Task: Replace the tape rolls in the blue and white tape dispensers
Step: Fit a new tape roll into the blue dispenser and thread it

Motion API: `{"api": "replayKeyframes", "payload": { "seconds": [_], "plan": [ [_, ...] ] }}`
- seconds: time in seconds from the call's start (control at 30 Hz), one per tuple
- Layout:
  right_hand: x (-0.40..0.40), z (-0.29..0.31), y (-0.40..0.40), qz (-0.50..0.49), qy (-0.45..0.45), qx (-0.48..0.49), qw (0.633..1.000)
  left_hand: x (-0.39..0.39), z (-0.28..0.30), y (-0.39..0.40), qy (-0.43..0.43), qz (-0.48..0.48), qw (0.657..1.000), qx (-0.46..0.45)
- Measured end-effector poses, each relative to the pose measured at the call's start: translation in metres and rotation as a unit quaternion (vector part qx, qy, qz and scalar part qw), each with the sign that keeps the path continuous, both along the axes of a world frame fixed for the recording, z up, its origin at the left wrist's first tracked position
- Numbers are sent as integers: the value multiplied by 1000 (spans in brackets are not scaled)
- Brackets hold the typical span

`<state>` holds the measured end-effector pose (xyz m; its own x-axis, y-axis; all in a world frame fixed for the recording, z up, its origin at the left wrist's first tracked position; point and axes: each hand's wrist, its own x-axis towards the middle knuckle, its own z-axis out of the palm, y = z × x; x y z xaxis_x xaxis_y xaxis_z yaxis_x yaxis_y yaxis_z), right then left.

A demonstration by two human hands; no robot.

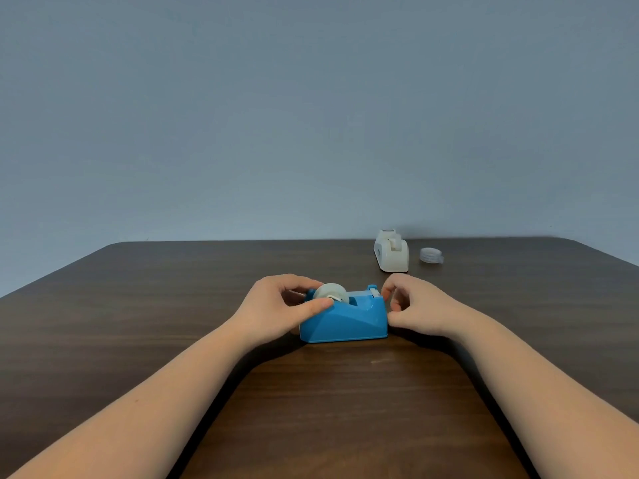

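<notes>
The blue tape dispenser (pixel 345 321) stands on the dark wooden table (pixel 138 305) in front of me, cutter end to the right. A whitish tape roll (pixel 331 294) sits in its cradle. My left hand (pixel 280 305) grips that roll, thumb on its near face and fingers behind it. My right hand (pixel 413 307) rests at the cutter end, thumb and fingertips pinched close to the blade; whether tape is between them is too small to tell. The white tape dispenser (pixel 392 252) stands farther back on the right, a small roll visible in it.
A loose clear tape roll (pixel 431 255) lies flat on the table just right of the white dispenser. A plain grey-blue wall (pixel 311 115) rises directly behind the table's far edge.
</notes>
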<state>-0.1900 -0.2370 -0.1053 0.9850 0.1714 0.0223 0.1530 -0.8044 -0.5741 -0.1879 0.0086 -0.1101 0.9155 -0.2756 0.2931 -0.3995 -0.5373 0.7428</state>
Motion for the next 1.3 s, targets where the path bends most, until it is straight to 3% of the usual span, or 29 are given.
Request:
{"api": "replayKeyframes", "payload": {
  "seconds": [0.2,0.37,0.57,0.67,0.8,0.93,1.17,1.3],
  "plan": [
    [0,11,6,-97,-124,120,980,-2,9,-6,-28,44,997,58],
    [-11,10,24,-22,-82,109,990,-9,9,-27,-102,119,973,168],
    [-14,12,32,-1,-68,68,995,-2,5,-1,-59,138,989,0],
    [-15,15,34,4,-49,67,997,11,0,9,-45,136,988,64],
    [-17,15,34,82,56,52,994,20,-14,14,2,69,986,154],
    [-16,6,42,65,-24,-4,998,22,-18,10,-3,80,987,141],
    [1,-12,46,38,-66,81,994,38,-23,7,10,137,986,93],
    [16,-13,52,17,-103,65,992,56,-22,0,9,131,985,109]
  ]
}}
